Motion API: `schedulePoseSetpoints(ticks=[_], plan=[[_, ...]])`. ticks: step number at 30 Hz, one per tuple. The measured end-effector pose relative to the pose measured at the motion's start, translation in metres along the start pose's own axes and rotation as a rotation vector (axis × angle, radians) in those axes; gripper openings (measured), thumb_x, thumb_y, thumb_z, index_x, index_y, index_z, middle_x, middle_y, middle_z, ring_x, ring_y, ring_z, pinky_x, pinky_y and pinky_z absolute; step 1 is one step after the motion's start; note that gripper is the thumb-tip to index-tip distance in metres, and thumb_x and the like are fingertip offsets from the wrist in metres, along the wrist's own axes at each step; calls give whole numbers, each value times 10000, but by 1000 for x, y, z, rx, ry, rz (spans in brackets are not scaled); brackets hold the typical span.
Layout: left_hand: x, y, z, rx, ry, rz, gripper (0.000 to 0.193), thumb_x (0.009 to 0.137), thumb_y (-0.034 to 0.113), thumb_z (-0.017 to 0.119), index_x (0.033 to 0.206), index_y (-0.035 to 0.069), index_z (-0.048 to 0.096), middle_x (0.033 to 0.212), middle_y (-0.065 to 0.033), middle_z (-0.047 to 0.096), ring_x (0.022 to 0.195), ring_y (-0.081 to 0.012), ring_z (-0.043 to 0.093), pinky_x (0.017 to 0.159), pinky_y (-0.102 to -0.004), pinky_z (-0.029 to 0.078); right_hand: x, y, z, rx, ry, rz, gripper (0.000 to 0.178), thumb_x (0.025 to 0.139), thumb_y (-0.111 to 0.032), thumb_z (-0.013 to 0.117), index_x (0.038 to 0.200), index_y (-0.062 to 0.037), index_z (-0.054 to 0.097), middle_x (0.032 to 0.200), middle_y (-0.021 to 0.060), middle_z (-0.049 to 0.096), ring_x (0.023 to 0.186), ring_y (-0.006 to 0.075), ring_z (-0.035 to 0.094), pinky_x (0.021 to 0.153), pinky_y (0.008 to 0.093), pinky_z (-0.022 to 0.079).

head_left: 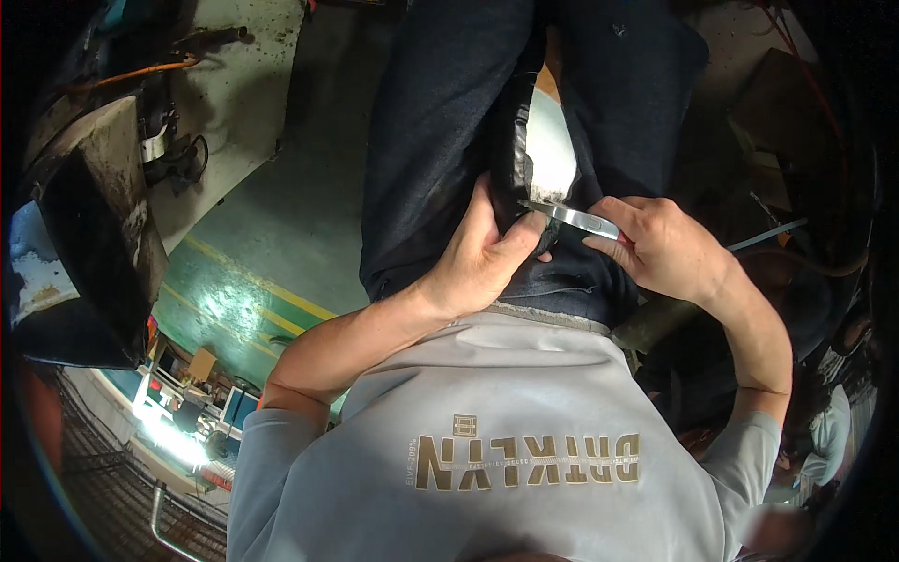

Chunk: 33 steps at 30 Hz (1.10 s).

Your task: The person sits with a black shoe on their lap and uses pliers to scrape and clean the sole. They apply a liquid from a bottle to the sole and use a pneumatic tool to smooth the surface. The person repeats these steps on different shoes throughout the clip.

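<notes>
Both of my hands meet over my lap. My right hand point(667, 245) is closed round the handles of a pair of metal pliers point(582, 221), with a bit of red showing at the grip. The jaws point left, to the thumb of my left hand point(479, 251). That hand is wrapped round a dark piece point(521, 169) with a shiny black edge, standing between my thighs; its kind I cannot make out. Beside it shows a bright white surface point(551, 140), with a dirty lower end near the pliers' jaws. My left fingers are partly hidden.
Dark trousers point(440, 140) cover my legs. At the left stand a stained pale machine table point(239, 103) and a dark block-shaped part point(103, 234). Yellow lines point(257, 286) cross the green floor point(318, 187). Another person's sleeve point(829, 431) appears at the far right.
</notes>
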<state>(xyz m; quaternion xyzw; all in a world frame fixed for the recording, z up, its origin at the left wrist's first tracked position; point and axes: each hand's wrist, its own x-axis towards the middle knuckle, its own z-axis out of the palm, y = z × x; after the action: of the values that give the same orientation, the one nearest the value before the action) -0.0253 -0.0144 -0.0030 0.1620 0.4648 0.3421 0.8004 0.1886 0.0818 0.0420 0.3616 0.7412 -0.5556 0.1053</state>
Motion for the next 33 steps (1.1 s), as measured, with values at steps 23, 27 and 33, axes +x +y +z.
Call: schedulePoseSetpoints(ticks=[23, 27, 33], plan=[[12, 14, -16, -395, -179, -225, 560, 951, 109, 637, 1416, 31, 335, 1256, -101, 536, 1138, -207, 566, 988, -432, 500, -1, 18, 7, 141, -9, -19, 149, 886, -144, 711, 894, -19, 631, 646, 116, 627, 622, 247, 661, 588, 359, 539], [22, 25, -10, -663, -11, -348, 562, 993, 506, 505, 1327, 56, 463, 1202, -122, 588, 1090, -244, 608, 920, -399, 540, 0, 19, 7, 90, 5, -87, 133, 893, -132, 697, 914, -18, 631, 656, 110, 639, 620, 241, 669, 564, 358, 549], [38, 13, -26, -471, -218, -424, 743, 827, 666, 639, 1243, 60, 532, 1092, -112, 608, 1030, -283, 645, 907, -466, 574, 2, 24, 2, 92, -53, -72, 139, 891, -135, 697, 937, -18, 638, 665, 118, 648, 621, 244, 679, 552, 358, 552]])
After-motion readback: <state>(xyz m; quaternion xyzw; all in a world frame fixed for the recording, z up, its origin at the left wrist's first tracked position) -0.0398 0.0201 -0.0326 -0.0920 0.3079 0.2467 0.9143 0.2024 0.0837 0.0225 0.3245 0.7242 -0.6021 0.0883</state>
